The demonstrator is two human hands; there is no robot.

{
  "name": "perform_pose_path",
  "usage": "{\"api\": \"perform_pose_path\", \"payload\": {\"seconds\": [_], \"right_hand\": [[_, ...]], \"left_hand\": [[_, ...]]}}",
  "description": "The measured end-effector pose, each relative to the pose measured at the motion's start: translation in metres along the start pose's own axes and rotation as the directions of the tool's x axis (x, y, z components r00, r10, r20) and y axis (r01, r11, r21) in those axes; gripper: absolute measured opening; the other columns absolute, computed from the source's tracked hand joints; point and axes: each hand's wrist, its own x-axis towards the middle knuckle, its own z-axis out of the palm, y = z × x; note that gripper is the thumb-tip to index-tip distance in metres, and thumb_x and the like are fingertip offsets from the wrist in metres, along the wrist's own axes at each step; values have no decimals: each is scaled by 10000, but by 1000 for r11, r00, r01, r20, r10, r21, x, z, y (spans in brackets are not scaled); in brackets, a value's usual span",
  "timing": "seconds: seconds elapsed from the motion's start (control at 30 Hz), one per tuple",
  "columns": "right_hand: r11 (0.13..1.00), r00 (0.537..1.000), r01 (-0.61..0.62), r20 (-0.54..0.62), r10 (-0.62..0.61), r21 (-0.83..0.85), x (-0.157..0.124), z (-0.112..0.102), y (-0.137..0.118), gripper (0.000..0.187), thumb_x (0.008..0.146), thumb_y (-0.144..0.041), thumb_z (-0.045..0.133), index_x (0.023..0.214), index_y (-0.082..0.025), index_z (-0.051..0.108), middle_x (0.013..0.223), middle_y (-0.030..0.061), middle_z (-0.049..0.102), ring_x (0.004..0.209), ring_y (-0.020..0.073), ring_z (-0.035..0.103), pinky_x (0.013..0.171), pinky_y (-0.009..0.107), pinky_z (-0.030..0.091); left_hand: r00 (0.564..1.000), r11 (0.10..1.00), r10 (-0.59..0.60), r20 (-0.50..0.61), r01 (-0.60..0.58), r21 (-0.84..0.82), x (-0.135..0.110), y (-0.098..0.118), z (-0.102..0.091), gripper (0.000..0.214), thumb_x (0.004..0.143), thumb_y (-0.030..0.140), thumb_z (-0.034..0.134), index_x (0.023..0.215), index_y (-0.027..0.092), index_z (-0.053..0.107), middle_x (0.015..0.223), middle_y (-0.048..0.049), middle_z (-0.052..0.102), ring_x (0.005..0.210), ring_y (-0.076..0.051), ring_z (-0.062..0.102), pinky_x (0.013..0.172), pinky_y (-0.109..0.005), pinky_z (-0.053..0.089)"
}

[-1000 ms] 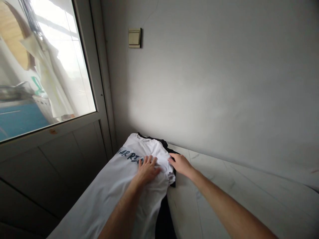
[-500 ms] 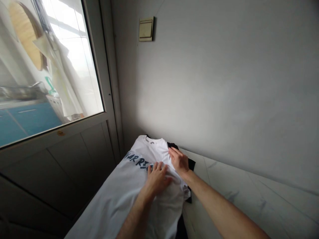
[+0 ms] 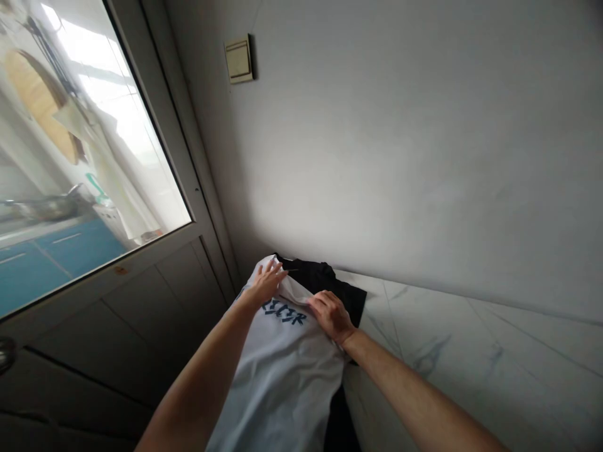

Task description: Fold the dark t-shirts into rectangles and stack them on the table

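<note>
A white T-shirt with dark printed lettering lies on the table over a black garment, which shows beyond the collar end and along the right side. My left hand rests on the shirt near its collar end, fingers stretched out and apart. To the right, my right hand has its fingers curled onto the shirt's upper right edge, pinching the white cloth. Between the hands the cloth is gathered into a slanting fold just above the lettering. Part of the print is hidden by my left arm.
The white marbled tabletop stretches right along a grey wall with a light switch. Close on the left stands a door with a glass pane; a wooden board and blue cabinets show through it.
My left hand has moved up and left from the shirt's chest to its collar end. My right hand has drawn the upper right part of the shirt downward, baring more black cloth. The view has shifted.
</note>
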Motion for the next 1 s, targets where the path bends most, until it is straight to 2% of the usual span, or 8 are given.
{"api": "perform_pose_path", "payload": {"seconds": [0.1, 0.2, 0.4, 0.5, 0.63, 0.8, 0.9, 1.0], "right_hand": [[978, 974, -206, -94, 207, 26, 2, 2, 4, 347, 857, -199, 717, 1200, -215, 671, 1028, 89, 679, 982, 261, 624, 904, 391, 531], [953, 947, -300, -107, 303, 45, 4, 4, 7, 506, 791, -242, 789, 1274, -202, 645, 1123, 112, 667, 1042, 282, 617, 942, 415, 518], [963, 963, -261, -45, 264, 64, 5, 3, 8, 132, 823, -180, 743, 939, -242, 745, 1048, 66, 691, 1010, 236, 623, 907, 353, 509], [974, 974, -216, -60, 220, 65, 3, 2, 6, 149, 811, -79, 692, 839, -226, 685, 977, 53, 703, 964, 224, 627, 885, 334, 506], [986, 983, -162, -86, 164, 21, 1, -4, -4, 215, 815, -22, 626, 851, -235, 625, 914, 38, 694, 905, 220, 625, 845, 320, 492], [988, 974, -153, -172, 147, -21, 1, -31, -17, 256, 760, 19, 546, 754, -236, 574, 802, 27, 649, 793, 192, 604, 746, 275, 441], [955, 931, -298, -219, 292, 5, 6, -58, -15, 220, 754, -31, 551, 664, -231, 532, 731, 12, 610, 701, 164, 568, 654, 256, 377], [897, 877, -441, -196, 439, 31, 11, -90, -13, 195, 770, -88, 567, 635, -224, 527, 673, -2, 593, 637, 149, 534, 599, 260, 305]], "left_hand": [[997, 997, 71, 18, -71, 41, 13, -11, 0, 513, 768, 30, 602, 1199, 297, 682, 1589, -64, 453, 1550, -332, 214, 1192, -643, 234], [992, 991, 124, 9, -125, 52, 21, -17, -4, 362, 761, 3, 572, 982, 253, 712, 1535, -49, 522, 1542, -309, 250, 1213, -606, 219], [986, 984, 163, -26, -161, 77, 16, -22, -21, 266, 784, 43, 603, 944, 247, 664, 1181, -40, 721, 1418, -233, 459, 1257, -500, 130], [989, 986, 134, -65, -126, 108, 5, -30, -28, 256, 796, 70, 640, 982, 245, 650, 1055, -41, 723, 1213, -232, 606, 1252, -498, 110], [984, 981, 120, -131, -97, 168, -19, -42, -38, 206, 782, 86, 656, 907, 250, 660, 981, -54, 712, 1127, -263, 605, 1221, -501, 157], [983, 993, 73, -171, -57, 100, -54, -49, -64, 36, 788, 209, 636, 799, 234, 660, 972, -67, 705, 1063, -254, 591, 1112, -399, 317], [986, 999, 8, -165, 1, 55, -74, -51, -84, 97, 790, 281, 616, 709, 228, 604, 820, -28, 679, 892, -216, 613, 996, -339, 389], [983, 996, -68, -170, 76, 43, -94, -50, -103, 200, 825, 394, 592, 708, 234, 569, 666, 19, 596, 709, -180, 569, 774, -285, 423]]}}
